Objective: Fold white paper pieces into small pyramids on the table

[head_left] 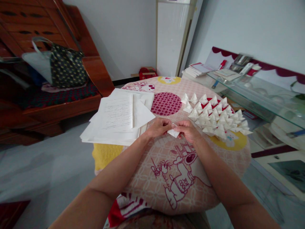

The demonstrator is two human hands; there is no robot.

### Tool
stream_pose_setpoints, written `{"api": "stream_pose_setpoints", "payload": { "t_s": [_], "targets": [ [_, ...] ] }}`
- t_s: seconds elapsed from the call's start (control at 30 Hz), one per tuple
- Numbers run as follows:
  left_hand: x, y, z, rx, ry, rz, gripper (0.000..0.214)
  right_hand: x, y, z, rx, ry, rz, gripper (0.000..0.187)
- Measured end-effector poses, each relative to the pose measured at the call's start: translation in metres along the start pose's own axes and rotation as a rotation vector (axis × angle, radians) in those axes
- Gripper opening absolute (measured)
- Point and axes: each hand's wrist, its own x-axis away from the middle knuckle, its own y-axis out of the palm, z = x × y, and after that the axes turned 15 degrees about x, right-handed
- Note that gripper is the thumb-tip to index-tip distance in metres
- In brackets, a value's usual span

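Observation:
Between my two hands is a small folded piece of white paper [173,133], held over the middle of the table. My left hand [159,127] pinches its left side, and my right hand [188,129] grips its upper right part with thumb and fingers. To the right stand several rows of small pointed folded-paper boats [214,114], close together on the cloth. Left of my hands lies a stack of white paper sheets [114,117], the top ones carrying lines of writing. Some fingers of both hands are hidden behind the paper.
A pink patterned tablecloth [166,165] covers the round table. On the right, a glass-topped stand [262,98] holds papers and cups. At the left is a wooden bench [95,73] with a dark patterned bag [68,66] on it.

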Motion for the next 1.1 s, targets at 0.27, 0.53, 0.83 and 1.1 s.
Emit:
{"api": "stream_pose_setpoints", "payload": {
  "t_s": [0.27,0.53,0.83,1.1],
  "targets": [
    [-0.003,0.002,-0.005,0.099,0.039,0.091,0.042,0.002,0.003,-0.01,0.005,0.01,0.039,0.028],
    [-0.009,-0.003,-0.011,0.129,0.079,0.035,0.028,0.0,0.0,-0.004,0.298,0.009,0.167,0.016],
    [-0.009,-0.002,-0.012,0.158,0.103,0.068,0.014,0.001,0.0,-0.003,0.532,-0.203,0.332,0.029],
    [-0.003,0.003,-0.003,-0.447,0.439,0.156,0.012,-0.004,0.0,0.006,1.112,-0.52,0.462,0.024]
  ]
}}
